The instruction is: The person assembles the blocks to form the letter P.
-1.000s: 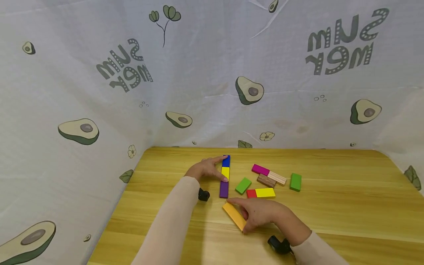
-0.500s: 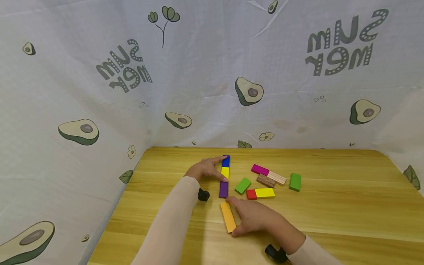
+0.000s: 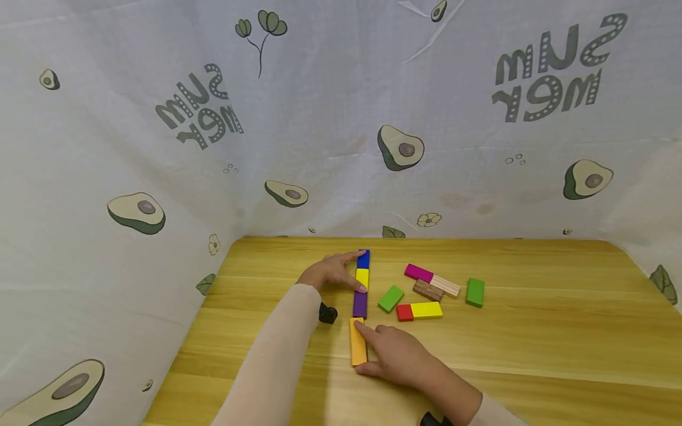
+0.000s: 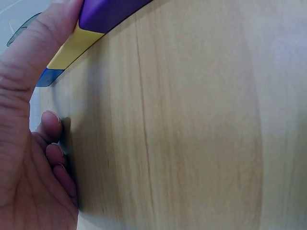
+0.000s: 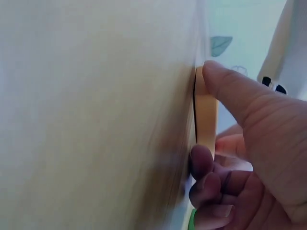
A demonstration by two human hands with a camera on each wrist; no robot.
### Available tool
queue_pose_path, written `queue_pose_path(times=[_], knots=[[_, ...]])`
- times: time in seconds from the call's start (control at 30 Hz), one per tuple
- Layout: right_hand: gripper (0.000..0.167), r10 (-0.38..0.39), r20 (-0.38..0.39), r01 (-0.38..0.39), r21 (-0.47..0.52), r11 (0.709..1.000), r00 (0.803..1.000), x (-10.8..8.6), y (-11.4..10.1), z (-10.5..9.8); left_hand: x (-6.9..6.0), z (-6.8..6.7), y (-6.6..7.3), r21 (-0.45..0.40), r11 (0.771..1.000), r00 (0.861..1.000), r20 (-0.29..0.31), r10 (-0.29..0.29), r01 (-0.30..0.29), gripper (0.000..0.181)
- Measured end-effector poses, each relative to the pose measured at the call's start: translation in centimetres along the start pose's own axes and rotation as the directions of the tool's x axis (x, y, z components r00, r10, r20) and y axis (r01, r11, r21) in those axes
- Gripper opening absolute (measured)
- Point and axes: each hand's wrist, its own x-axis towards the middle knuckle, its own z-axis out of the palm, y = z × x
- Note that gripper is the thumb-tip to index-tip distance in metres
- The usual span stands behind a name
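Just nearside of the purple block, right hand pinches orange block endwise; beyond, left hand has fingers spread, prob steadying blue block.

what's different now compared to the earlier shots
The orange block slid left and a little away from the person, turning from a slant to nearly in line with the purple block, at its near end. The right hand moved with it, fingers at its ends. Nothing was let go. The left hand, its row of blocks and the loose blocks stayed put.
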Motion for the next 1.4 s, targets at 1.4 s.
queue_pose_path(times=[1.4], knots=[[0.091,0.058,-0.064,-0.055,0.053,0.997,0.996,-0.03,-0.57,0.70,-0.45,0.04,0.08,-0.022,1.000,1.000,0.010,-0.007,0.007,0.101]])
